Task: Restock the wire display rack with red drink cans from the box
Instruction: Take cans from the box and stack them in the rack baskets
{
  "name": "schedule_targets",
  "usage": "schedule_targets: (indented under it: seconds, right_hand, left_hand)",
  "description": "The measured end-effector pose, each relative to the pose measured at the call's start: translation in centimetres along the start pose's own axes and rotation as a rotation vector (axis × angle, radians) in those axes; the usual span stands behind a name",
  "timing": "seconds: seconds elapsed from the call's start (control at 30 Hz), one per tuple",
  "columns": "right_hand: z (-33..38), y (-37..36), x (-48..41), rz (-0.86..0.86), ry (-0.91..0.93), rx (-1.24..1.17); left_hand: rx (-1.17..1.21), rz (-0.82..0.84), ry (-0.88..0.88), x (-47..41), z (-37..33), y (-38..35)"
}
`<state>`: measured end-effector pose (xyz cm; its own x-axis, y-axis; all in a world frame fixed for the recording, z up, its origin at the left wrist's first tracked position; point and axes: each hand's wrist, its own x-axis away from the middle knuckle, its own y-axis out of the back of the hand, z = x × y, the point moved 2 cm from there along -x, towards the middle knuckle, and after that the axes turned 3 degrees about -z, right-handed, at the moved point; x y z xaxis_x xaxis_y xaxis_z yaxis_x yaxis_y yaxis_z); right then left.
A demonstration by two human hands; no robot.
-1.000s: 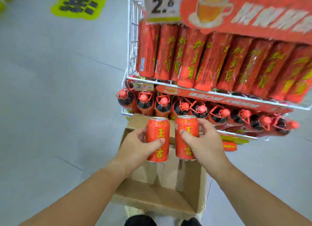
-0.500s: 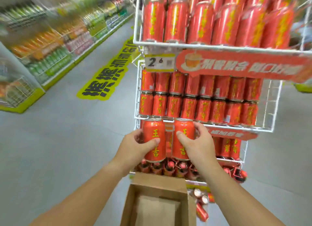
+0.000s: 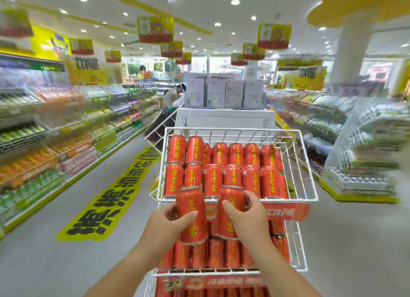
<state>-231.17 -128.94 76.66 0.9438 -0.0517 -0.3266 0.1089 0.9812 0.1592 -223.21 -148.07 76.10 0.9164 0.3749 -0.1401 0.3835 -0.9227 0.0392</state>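
My left hand (image 3: 165, 226) grips one upright red drink can (image 3: 192, 214) with yellow characters. My right hand (image 3: 249, 219) grips a second red can (image 3: 229, 210) beside it. Both cans are held side by side just in front of the front rim of the white wire rack's top basket (image 3: 306, 185). That basket holds several red cans (image 3: 233, 170) stacked in two layers, with free room along its right side. A lower shelf (image 3: 210, 254) is packed with more red cans. The box is out of view.
A grey aisle floor with a yellow floor sticker (image 3: 111, 196) runs to the left. Stocked shelves (image 3: 44, 154) line the left side and more shelves (image 3: 359, 154) the right. A white display stand (image 3: 224, 117) with pale cartons is behind the rack; a person (image 3: 174, 97) bends there.
Both hands have lifted the two cans from the box up past the lower shelves to the top basket's front rim. My view has tilted up from the box to the aisle.
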Motion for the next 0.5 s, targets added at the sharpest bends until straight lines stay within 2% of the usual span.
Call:
schedule_targets:
  seconds: [0.17, 0.5]
  right_hand:
    - [2.3, 1.0, -4.2, -0.017, -0.012, 0.0]
    - [1.7, 6.0, -15.6, -0.027, -0.016, 0.026]
  left_hand:
    - [-0.017, 0.012, -0.047, -3.4, -3.6, -1.4]
    - [-0.098, -0.075, -0.109, -11.9, -7.8, -8.6]
